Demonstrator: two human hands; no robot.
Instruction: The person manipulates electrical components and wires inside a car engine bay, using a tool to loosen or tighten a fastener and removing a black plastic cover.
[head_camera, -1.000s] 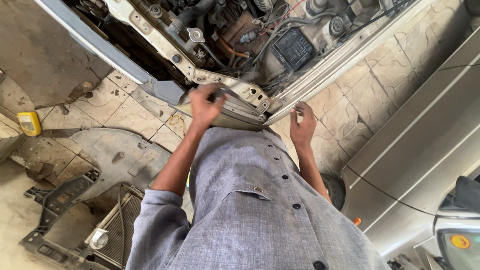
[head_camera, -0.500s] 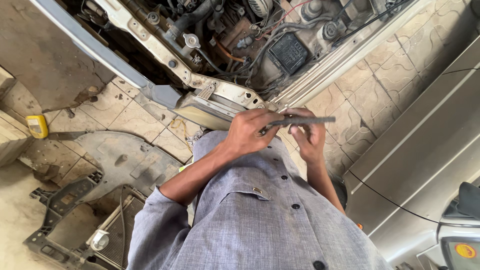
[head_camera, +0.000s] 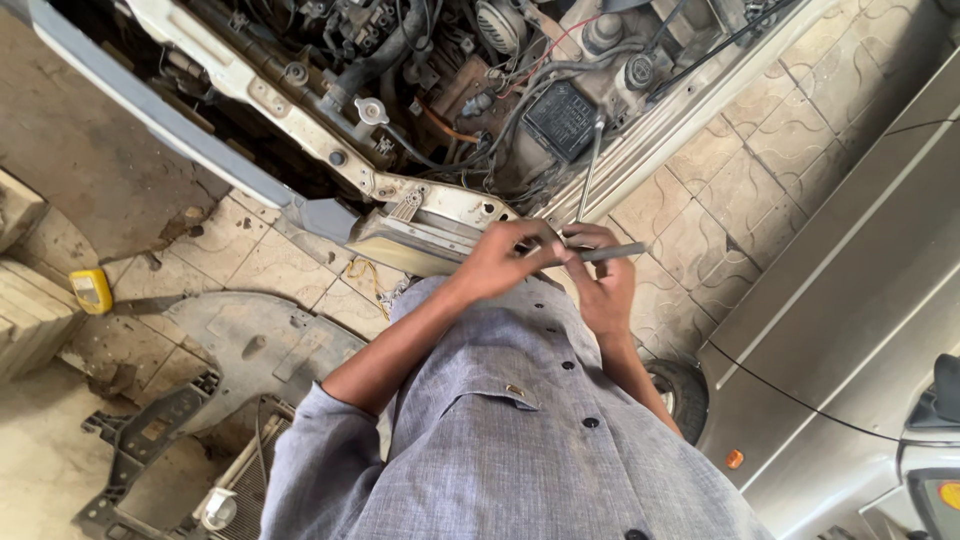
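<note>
A grey metal tool (head_camera: 600, 252) is gripped by both the left hand (head_camera: 505, 262) and right hand (head_camera: 605, 285), just beside the engine bay's front edge (head_camera: 430, 215).

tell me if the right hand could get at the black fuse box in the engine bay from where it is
Probably yes: the right hand is at the car's front edge and open space lies between it and the black fuse box, though both it and the left hand hold a metal tool.
</note>
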